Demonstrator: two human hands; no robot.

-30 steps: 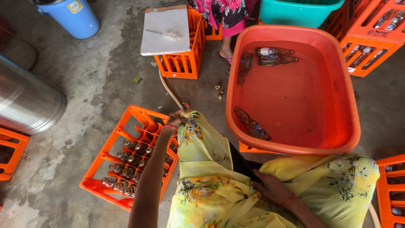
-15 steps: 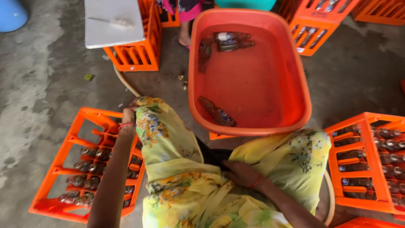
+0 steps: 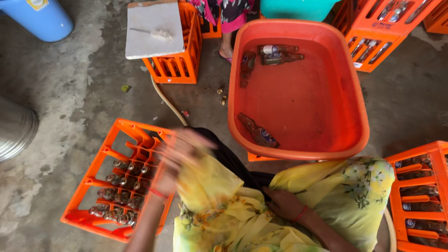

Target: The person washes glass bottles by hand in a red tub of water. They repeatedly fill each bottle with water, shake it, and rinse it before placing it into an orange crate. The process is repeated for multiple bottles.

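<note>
A blue barrel (image 3: pixel 39 18) is standing at the far left of the concrete floor (image 3: pixel 70 84), a white board (image 3: pixel 154 28) is lying on an upturned orange crate (image 3: pixel 179 56), and a teal tub (image 3: pixel 298 8) is sitting beyond.

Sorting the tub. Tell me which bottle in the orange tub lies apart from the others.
The brown bottle near the tub's front rim, closest to the person. It lies alone and diagonal, while the other bottles cluster together at the far end.
</note>
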